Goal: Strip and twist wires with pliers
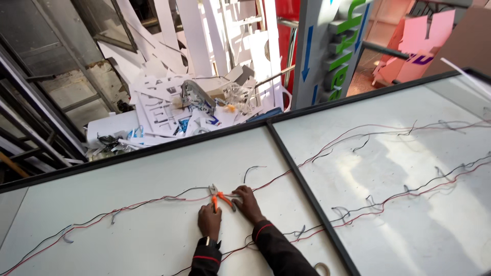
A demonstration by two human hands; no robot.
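Orange-handled pliers (221, 198) lie on a white panel (128, 235), their jaws at a twisted red and black wire pair (153, 201) that runs across it. My left hand (209, 221) grips the near handle from below. My right hand (248, 203) sits just right of the pliers, fingers curled on the wire beside the other handle. Both arms wear dark sleeves with red trim.
A black frame bar (307, 194) splits the white panel from a second one (409, 204) with more loose wires (388, 202). Beyond the far edge lie white cut-out scraps (174, 102), a sign with green letters and blue arrows (332, 46) and pink sheets (419, 46). A tape roll (322, 269) sits at the bottom.
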